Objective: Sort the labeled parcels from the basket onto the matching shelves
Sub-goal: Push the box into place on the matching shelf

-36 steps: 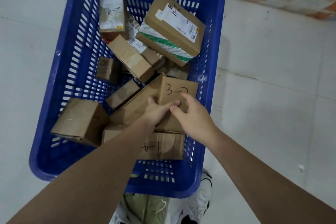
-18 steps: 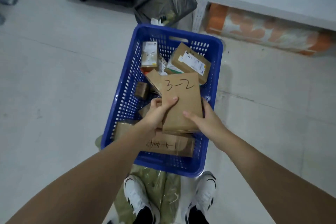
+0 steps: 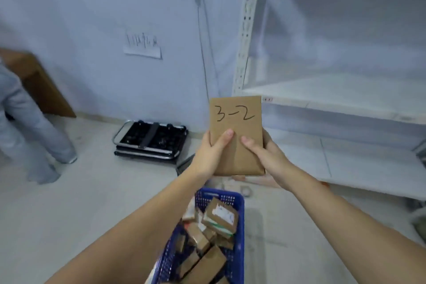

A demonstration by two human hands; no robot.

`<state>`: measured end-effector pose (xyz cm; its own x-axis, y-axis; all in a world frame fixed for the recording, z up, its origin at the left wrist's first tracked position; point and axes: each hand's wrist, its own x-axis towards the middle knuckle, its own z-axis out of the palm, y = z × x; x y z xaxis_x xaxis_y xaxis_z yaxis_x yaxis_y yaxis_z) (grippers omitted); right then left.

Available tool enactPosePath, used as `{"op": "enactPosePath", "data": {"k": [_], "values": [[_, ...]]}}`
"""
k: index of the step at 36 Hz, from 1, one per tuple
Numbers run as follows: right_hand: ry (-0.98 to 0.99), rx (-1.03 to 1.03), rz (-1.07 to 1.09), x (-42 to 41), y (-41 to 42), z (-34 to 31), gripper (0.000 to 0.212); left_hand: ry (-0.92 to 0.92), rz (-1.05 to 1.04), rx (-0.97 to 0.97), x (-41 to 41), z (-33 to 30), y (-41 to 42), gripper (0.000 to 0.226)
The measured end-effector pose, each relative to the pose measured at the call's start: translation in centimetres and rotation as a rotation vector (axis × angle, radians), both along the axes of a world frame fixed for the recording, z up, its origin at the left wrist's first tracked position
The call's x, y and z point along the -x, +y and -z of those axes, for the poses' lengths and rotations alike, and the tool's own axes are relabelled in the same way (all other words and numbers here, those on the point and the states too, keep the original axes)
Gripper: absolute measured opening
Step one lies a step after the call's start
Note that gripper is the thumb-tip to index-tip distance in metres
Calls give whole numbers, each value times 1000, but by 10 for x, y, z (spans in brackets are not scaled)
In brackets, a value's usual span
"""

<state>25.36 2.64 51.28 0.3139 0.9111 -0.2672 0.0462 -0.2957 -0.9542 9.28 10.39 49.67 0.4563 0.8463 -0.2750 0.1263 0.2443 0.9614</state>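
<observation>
A flat brown cardboard parcel [image 3: 236,122] marked "3-2" in black pen is held up in front of me at chest height. My left hand [image 3: 211,153] grips its lower left side, thumb on the front. My right hand [image 3: 265,157] grips its lower right side, thumb also on the front. Below my arms stands the blue plastic basket [image 3: 239,214] with several cardboard parcels [image 3: 220,217] inside. To the right rises a white metal shelving unit [image 3: 334,99] with bare boards and small labels on the shelf edges.
A folded black hand trolley [image 3: 151,142] lies on the floor by the pale wall. Another person's legs in grey trousers [image 3: 27,127] stand at the far left beside a brown cardboard sheet [image 3: 39,83]. A paper note [image 3: 141,46] hangs on the wall.
Both hands lifted the "3-2" parcel out of the basket up to chest height. My view rose from the basket to the wall and shelves.
</observation>
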Motion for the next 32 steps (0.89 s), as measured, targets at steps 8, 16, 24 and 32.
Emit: {"op": "enactPosePath", "data": {"k": [8, 16, 24, 32], "values": [[-204, -242, 125, -32, -33, -211, 26, -67, 197, -306, -35, -212, -2, 54], [-304, -389, 247, -84, -120, -321, 69, -104, 411, -527, -112, -334, -51, 85], [-398, -428, 372, -163, -217, -359, 52, -161, 508, -607, -209, -379, -138, 61], [-429, -445, 433, -264, -304, -372, 56, -180, 588, -606, -317, -384, -212, 84]]}}
